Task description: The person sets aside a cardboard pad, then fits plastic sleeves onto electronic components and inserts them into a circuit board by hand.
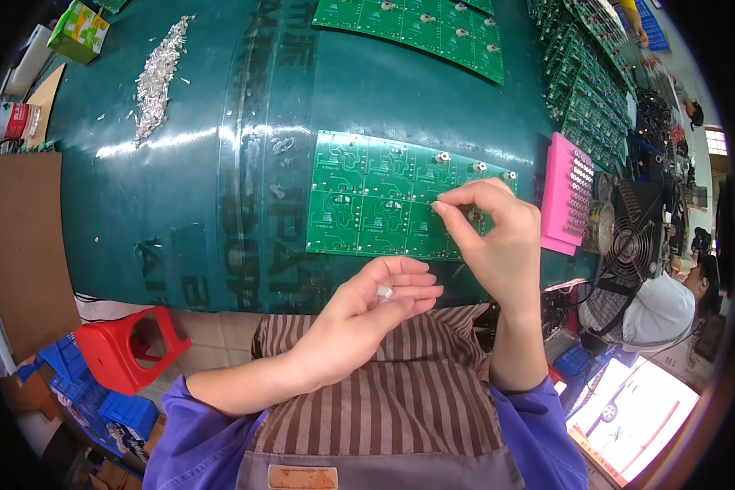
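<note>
A green circuit board panel (pixel 358 214) lies flat on the table in front of me. Several round metal-topped parts (pixel 443 157) stand on its far right portion. Above the panel's right half, my right hand (pixel 502 233) is closed in a pinch of thumb and forefinger; whatever is between the tips is too small to make out. My left hand (pixel 359 306) is turned palm up just off the panel's near edge, its fingers loosely curled. Small whitish clear pieces (pixel 384 291) rest in that palm.
A pile of small clear parts (pixel 157 82) lies at the far left. Another green panel (pixel 416 37) sits at the back. To the right are a pink foam block (pixel 559 196) holding rows of parts, stacked boards (pixel 584 90) and a fan (pixel 629 233). A red stool (pixel 122 351) stands lower left.
</note>
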`<state>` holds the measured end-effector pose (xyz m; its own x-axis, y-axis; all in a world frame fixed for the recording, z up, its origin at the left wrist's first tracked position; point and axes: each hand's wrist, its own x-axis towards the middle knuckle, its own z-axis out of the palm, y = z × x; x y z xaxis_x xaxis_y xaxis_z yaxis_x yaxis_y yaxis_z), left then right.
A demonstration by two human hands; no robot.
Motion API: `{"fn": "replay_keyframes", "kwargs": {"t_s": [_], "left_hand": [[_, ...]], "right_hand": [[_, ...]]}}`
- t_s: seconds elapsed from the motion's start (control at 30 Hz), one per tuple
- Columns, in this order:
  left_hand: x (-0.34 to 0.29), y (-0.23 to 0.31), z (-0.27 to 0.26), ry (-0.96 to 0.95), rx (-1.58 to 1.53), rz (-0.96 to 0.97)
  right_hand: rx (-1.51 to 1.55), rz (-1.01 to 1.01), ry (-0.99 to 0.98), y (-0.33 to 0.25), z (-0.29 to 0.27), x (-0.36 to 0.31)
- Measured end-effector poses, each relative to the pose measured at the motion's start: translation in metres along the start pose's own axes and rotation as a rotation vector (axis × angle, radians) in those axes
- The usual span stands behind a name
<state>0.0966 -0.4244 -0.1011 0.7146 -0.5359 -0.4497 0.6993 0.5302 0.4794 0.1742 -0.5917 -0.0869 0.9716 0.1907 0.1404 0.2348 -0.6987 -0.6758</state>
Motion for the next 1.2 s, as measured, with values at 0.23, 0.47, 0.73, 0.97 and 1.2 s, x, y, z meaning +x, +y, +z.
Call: {"fn": "replay_keyframes", "kwargs": {"t_s": [0.23,0.47,0.73,0.97,1.2], "left_hand": [[0.002,-0.005,0.000,-0.008,-0.045,0.014],[0.005,0.005,0.008,-0.004,-0.116,-0.072],[0.004,0.007,0.014,0.075,-0.110,-0.073],[0.015,0.007,0.017,-0.021,0.054,-0.103],[0.027,0.002,0.019,0.017,0.047,0.001]], "right_hand": [[-0.028,-0.042,0.024,0.001,0.001,-0.005],[-0.059,-0.128,0.161,0.006,0.010,-0.014],[-0.325,-0.119,0.350,0.052,-0.046,-0.009],[-0.511,0.069,0.481,0.122,-0.092,-0.006],[-0.555,0.030,0.572,0.117,-0.081,-0.007]]}}
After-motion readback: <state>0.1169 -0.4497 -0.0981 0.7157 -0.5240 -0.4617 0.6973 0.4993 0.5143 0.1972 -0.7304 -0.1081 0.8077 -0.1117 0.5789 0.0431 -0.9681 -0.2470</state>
